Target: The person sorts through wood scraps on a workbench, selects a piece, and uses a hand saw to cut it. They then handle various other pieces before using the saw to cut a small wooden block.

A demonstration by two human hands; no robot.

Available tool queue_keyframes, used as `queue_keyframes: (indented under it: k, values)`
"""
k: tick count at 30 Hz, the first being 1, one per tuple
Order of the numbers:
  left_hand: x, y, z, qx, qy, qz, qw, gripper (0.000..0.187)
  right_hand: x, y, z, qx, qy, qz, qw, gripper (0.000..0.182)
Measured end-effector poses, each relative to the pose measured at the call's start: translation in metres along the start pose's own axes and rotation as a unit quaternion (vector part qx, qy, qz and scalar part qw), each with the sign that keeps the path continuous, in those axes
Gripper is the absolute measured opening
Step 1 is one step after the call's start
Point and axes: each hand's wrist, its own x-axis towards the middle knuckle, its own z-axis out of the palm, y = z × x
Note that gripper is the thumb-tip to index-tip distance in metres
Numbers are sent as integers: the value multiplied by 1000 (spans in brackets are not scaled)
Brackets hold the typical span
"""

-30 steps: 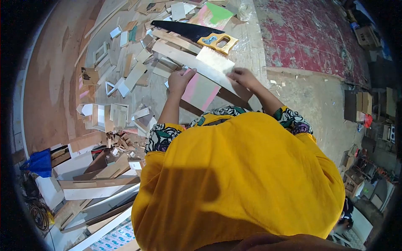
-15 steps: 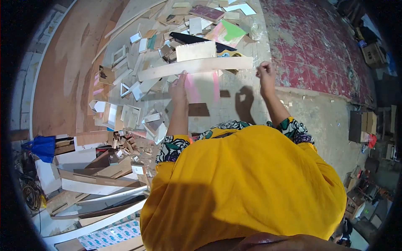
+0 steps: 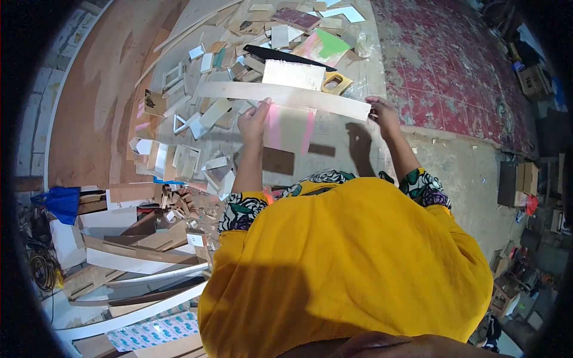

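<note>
My left hand point(image 3: 253, 121) grips a long pale wooden strip point(image 3: 280, 97) near its middle and holds it above the workbench. My right hand point(image 3: 382, 114) pinches the strip's right end. A small light plywood rectangle point(image 3: 293, 75) rides on the strip's far edge. Below the strip lies a pink-painted board point(image 3: 289, 128) on the bench. A black-bladed handsaw with a yellow handle point(image 3: 334, 81) lies just beyond the strip.
Several wood offcuts and small frames point(image 3: 185, 128) litter the bench to the left. A large brown plywood sheet point(image 3: 95, 101) lies far left. Long boards point(image 3: 137, 256) are stacked at lower left. A worn red floor point(image 3: 453, 65) spreads to the right.
The strip was lifted off the bench and swung level. My right hand let go of it, then took hold of its right end again. The camera view shifted slightly.
</note>
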Motion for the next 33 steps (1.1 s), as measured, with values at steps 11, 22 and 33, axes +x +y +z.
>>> queue_keyframes:
  k: [11,22,33]
  values:
    - [4,2,9,68,-19,96,993,31,-57,-110,44,-441,15,-275,854,25]
    - [-16,-8,37,-120,-1,24,993,20,-55,-34,109,154,-162,-14,975,28]
    - [-53,-55,-6,121,-177,-51,975,21,31,-95,58,-32,-120,-72,990,21]
